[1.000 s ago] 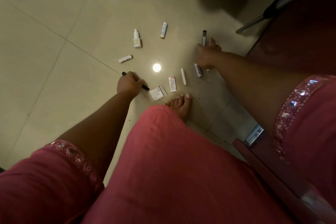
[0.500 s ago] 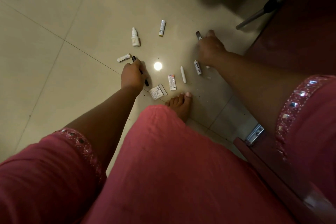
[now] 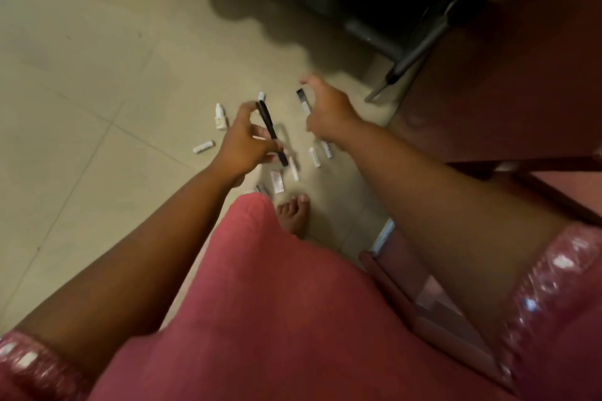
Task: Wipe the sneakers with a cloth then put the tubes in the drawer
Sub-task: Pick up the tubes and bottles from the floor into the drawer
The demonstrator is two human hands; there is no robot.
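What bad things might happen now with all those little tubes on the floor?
1. The left hand holds the black pen only at its fingers, so it may slip.
2. The bare foot is close to small tubes; a step might crush or scatter them.
3. The right hand holds a dark tube loosely, so it may fall.

Whole pic motion-blurred; tube [image 3: 203, 146] labels unreadable. Left hand [image 3: 246, 143] hides pen [image 3: 272, 133] middle. Chair [image 3: 423, 10] cut off at top.
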